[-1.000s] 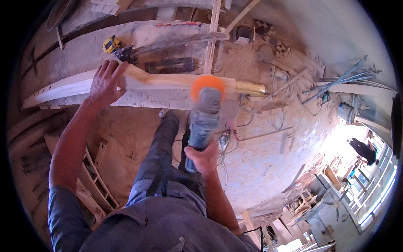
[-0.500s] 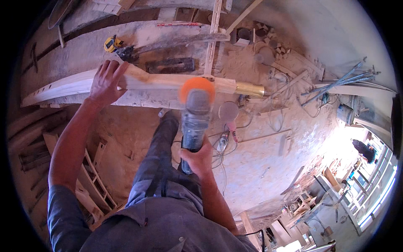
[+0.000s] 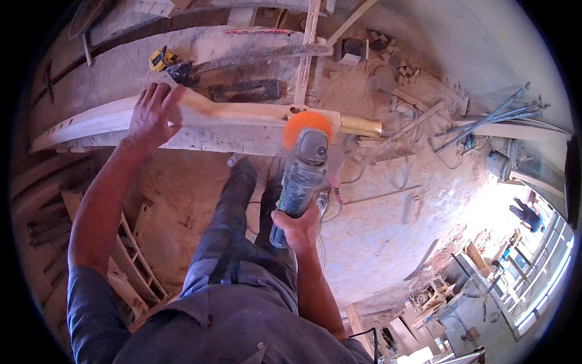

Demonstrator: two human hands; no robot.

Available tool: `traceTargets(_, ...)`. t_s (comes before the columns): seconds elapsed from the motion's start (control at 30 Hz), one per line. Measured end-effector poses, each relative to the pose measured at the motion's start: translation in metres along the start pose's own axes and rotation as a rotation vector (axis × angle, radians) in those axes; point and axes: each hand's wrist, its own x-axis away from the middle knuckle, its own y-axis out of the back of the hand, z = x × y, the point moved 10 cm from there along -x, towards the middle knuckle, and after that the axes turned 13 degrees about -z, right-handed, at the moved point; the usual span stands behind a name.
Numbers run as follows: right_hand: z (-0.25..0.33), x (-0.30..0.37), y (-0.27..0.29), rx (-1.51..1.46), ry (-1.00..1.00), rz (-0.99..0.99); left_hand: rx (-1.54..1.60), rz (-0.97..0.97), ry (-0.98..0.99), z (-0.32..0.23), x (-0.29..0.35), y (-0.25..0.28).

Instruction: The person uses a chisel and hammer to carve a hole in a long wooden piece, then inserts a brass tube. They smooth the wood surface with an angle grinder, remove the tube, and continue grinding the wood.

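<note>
My right hand (image 3: 298,225) is wrapped round the body of a dusty angle grinder (image 3: 301,176). The grinder's round orange disc (image 3: 306,126) lies against the right part of a long pale wooden piece (image 3: 242,114), close to its brass-coloured end (image 3: 362,126). My left hand (image 3: 156,115) grips the wooden piece left of its middle, fingers over the far edge and thumb on the near side. The wood rests on a dusty bench (image 3: 200,141). A small hole shows in the wood just left of the disc.
A yellow tape measure (image 3: 161,59) and a dark flat block (image 3: 245,91) lie beyond the wood. Cables (image 3: 400,164) and a second sander with a round pad (image 3: 332,159) are on the floor to the right. Metal bars (image 3: 491,118) lean farther right. Another person (image 3: 526,215) is far off.
The grinder has moved right along the wood, and its body is now tilted. My left hand stays in nearly the same place on the wood.
</note>
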Motion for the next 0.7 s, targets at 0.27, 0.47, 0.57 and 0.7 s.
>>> traceTargets(0.27, -0.005, -0.003, -0.007, 0.056, 0.091, 0.007, 0.0, 0.035, 0.011, 0.001, -0.001, 0.0)
traceTargets(0.47, 0.002, 0.001, -0.015, 0.075, 0.162, -0.006, 0.016, 0.045, 0.013, 0.003, -0.003, -0.004)
traceTargets(0.57, -0.002, -0.002, -0.018, 0.125, 0.184, 0.001, -0.011, 0.042, 0.005, 0.0, -0.002, -0.002)
traceTargets(0.7, -0.004, -0.006, 0.005, -0.023, 0.067, -0.038, 0.014, 0.041, 0.03, 0.003, -0.004, -0.001)
